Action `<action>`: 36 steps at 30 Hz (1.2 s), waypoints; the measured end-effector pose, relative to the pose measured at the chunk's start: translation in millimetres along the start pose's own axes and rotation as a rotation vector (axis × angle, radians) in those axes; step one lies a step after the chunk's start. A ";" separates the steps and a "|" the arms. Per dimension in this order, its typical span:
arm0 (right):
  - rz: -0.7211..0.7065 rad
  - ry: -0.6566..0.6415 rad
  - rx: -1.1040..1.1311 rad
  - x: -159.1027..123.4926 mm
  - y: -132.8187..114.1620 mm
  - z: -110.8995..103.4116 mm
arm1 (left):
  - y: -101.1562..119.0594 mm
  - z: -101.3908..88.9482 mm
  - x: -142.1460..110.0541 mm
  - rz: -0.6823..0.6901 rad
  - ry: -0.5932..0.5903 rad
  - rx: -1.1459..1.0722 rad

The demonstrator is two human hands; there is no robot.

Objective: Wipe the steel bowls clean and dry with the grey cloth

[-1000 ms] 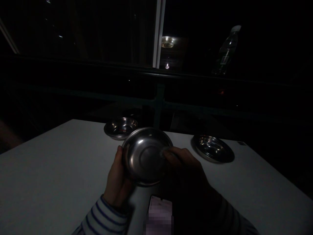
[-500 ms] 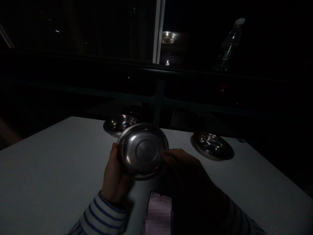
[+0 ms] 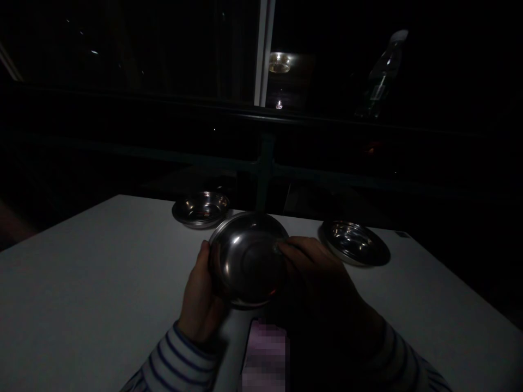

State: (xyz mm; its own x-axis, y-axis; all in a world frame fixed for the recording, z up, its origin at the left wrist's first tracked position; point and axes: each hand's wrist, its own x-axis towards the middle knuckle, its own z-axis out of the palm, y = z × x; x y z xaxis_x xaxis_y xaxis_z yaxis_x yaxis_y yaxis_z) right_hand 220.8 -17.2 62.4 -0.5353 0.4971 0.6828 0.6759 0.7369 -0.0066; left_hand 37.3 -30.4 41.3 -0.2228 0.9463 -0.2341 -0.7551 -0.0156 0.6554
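A shiny round metal bowl (image 3: 245,267) is held up, tilted toward me, above the white table (image 3: 102,272). My left hand (image 3: 200,299) grips its left edge, thumb up along the rim and the other fingers behind. Against the right part of the bowl rest the bent, closed fingertips of my right hand (image 3: 318,283). A small pale speck shows at these fingertips; whether it is an object or a reflection I cannot tell. Much of the right hand lies in deep shadow.
Behind the held bowl, another metal bowl (image 3: 201,209) stands near the table's far edge. A third metal bowl (image 3: 355,243) is at the far right. A partly blurred-out pink phone-like object (image 3: 265,354) lies in front of me. A clear bottle (image 3: 382,79) stands beyond, near the window.
The held bowl and my left hand have shifted slightly right and down, and the bowl's tilt has changed. My right fingertips have moved a little up and right on it.
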 end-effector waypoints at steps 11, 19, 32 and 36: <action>-0.016 -0.006 -0.012 2.5 6.0 -5.5 | -1.9 1.1 -2.2 -0.035 0.041 0.046; -0.072 0.041 -0.100 -1.2 3.1 0.3 | -6.9 0.1 -3.6 -0.080 0.017 0.138; -0.059 0.030 -0.060 5.3 -3.9 -0.3 | -14.3 -2.8 -6.1 -0.043 -0.044 0.232; 0.021 0.053 -0.114 5.0 -3.4 3.2 | -15.4 -2.7 -4.8 -0.024 -0.023 0.224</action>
State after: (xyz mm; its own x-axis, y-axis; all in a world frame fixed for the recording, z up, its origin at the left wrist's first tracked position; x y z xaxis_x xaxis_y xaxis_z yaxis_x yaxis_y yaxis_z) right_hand 214.2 -15.7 63.4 -0.4947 0.4846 0.7214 0.7415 0.6683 0.0595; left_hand 48.3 -35.6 30.3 -0.1903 0.9528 -0.2364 -0.6033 0.0765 0.7938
